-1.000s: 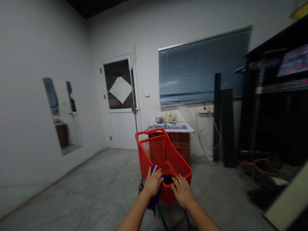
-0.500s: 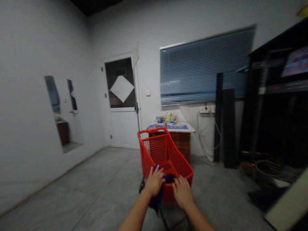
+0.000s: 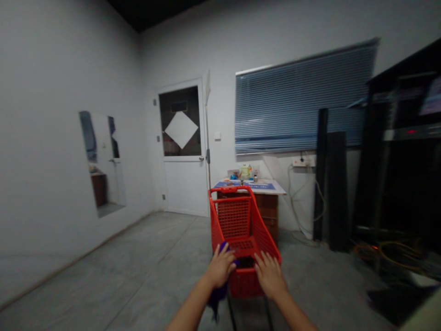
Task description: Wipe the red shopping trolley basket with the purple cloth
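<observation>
The left hand (image 3: 220, 269) grips purple cloth (image 3: 217, 294) at the red plastic cart's (image 3: 246, 282) near-left corner. The open right hand (image 3: 270, 274) touches its near-right rim.

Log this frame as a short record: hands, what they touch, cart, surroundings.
Left hand: left hand spread over a purple item, probably fabric, at the cart's near-left corner
Right hand: right hand spread at the cart's near end, right side
Cart: red cart, grid-patterned basket
Behind cart: desk with small items on top
Back wall: white door, closed; blue blind
Left wall: mirror
Unclear: firmness of either hand's hold
</observation>
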Demonstrator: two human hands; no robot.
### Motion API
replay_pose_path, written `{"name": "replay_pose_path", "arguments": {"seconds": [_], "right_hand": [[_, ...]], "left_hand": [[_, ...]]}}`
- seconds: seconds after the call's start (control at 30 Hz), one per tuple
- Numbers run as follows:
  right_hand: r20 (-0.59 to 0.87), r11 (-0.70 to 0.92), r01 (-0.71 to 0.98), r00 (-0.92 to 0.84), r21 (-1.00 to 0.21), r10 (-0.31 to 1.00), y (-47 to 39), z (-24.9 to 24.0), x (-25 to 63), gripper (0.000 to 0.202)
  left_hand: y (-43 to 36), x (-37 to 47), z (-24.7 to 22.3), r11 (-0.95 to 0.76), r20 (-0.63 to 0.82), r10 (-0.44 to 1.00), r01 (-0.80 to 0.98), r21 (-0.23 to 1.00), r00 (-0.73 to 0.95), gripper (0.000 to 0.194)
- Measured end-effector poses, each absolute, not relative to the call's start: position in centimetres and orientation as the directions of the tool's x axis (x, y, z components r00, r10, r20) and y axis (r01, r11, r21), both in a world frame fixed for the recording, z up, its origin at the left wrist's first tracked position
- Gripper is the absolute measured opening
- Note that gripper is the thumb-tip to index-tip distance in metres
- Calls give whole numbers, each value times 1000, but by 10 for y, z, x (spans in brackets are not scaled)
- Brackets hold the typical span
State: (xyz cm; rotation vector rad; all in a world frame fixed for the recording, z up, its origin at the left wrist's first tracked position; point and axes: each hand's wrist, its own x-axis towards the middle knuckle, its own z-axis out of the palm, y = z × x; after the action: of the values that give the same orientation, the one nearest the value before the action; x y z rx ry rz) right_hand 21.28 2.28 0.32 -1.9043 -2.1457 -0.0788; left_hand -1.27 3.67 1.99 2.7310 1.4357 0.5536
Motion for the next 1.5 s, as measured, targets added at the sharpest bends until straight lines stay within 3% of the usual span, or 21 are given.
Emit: {"name": "replay_pose_path", "arguments": {"seconds": [0.23,0.43,0.73,1.17,1.5], "right_hand": [[229,119,985,-88,-124,969,14,10,201,52],[208,92,989,-66,-114,976,12,13,195,52],[201,59,992,-35,-112,979,12,13,185,52],[270,33,989,6,-141,963,2,7,164,55],[185,190,973,-165,-127,969,7,24,175,50]], "left_hand": [[29,-11,11,-475,367,836,874,108,409,35],[12,-12,7,-505,397,801,862,47,448,36],[8,10,-6,-324,483,846,937,126,228,34],[18,-4,2,-334,418,872,934,129,254,37],[20,-19,7,-286,367,911,931,227,190,38]]}}
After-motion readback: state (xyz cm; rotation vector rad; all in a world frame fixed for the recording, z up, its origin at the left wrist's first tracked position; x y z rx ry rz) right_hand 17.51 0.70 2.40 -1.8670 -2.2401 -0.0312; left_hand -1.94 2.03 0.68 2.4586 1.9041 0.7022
